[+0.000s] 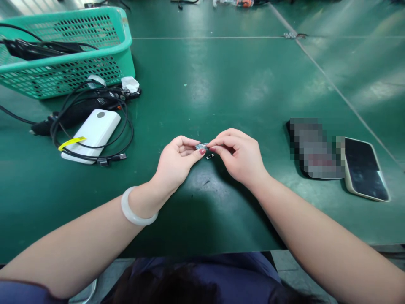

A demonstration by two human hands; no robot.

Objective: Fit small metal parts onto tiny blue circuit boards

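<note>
In from the near edge of the table (177, 236), the left hand (173, 162) pinched a small part (201, 146) between thumb and fingers; the right hand (242, 154) had thumb and forefinger closed at its right end. A small frame (210, 156) seemed to lie separate just below, so the work looked unfinished; finer progress couldn't be told. Open room lay between the power bank (103, 126) towards the left edge and the phone (363, 169) towards the right.
</note>
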